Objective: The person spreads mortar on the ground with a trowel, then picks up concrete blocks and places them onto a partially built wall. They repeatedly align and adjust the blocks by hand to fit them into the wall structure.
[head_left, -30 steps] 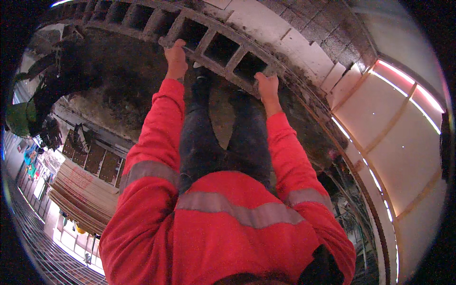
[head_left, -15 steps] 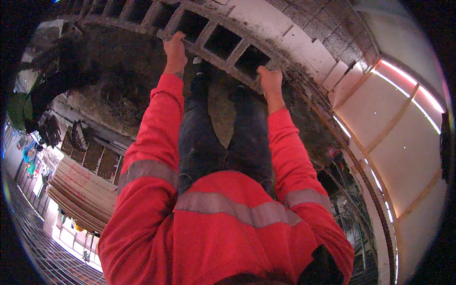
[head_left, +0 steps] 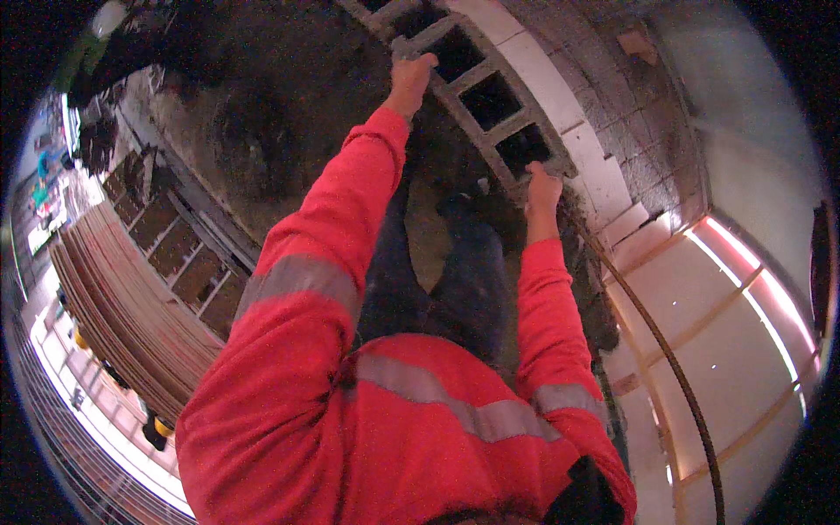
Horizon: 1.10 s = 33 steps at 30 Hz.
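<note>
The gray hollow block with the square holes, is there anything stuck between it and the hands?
Nothing visible is. The left hand and right hand both grip the gray hollow block at its near side. The rusty rod is off to the right, not between.

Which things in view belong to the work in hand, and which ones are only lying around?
In hand:
hollow concrete block
left hand, gripping it
right hand, gripping it

Apparently lying around:
stacked boards, left
reddish-brown chunk, upper right

A grey, square-celled block [head_left: 471,79], probably concrete in this dim light, slants downward to the right across the frame's upper centre.
</note>
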Tool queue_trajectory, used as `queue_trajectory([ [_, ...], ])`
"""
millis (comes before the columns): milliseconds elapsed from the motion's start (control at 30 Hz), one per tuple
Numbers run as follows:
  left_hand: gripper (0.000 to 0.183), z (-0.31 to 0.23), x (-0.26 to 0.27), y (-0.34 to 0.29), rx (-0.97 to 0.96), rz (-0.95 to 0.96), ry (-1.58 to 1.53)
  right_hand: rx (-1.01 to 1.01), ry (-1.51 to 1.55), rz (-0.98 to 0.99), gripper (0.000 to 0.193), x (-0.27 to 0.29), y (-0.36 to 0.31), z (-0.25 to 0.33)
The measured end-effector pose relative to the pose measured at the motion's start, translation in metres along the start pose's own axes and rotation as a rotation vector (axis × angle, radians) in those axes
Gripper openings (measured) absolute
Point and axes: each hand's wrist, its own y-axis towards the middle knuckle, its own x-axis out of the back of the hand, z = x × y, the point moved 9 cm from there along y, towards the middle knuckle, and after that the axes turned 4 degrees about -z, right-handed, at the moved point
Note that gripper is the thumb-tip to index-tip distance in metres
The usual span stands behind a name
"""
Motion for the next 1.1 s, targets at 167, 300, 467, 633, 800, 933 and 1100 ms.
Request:
queue_trajectory([
  [167,0.085,-0.035,0.039,-0.029,-0.420,0.164,0.233,-0.039,0.170,0.004,0.046,-0.006,-0.046,0.023],
  [300,0.099,0.029,0.124,-0.069,-0.100,-0.029,0.322,0.166,0.065,0.046,0.060,0.002,-0.078,0.022],
  [467,0.091,0.139,0.320,-0.170,0.224,-0.230,0.611,0.474,-0.282,0.119,0.062,0.010,-0.140,-0.035],
  [633,0.081,0.210,0.461,-0.266,0.379,-0.221,0.962,0.353,-0.497,-0.060,0.065,0.066,-0.191,-0.160],
  [800,0.074,0.202,0.521,-0.309,0.505,-0.234,0.901,-0.062,-0.936,0.042,0.072,0.082,-0.297,-0.248],
  [933,0.069,0.198,0.641,-0.299,0.300,-0.295,1.041,0.257,-1.151,0.146,0.063,0.033,-0.337,-0.266],
  [1100,0.066,0.199,0.656,-0.277,0.470,-0.321,0.758,0.296,-1.031,0.042,0.055,0.018,-0.342,-0.260],
])
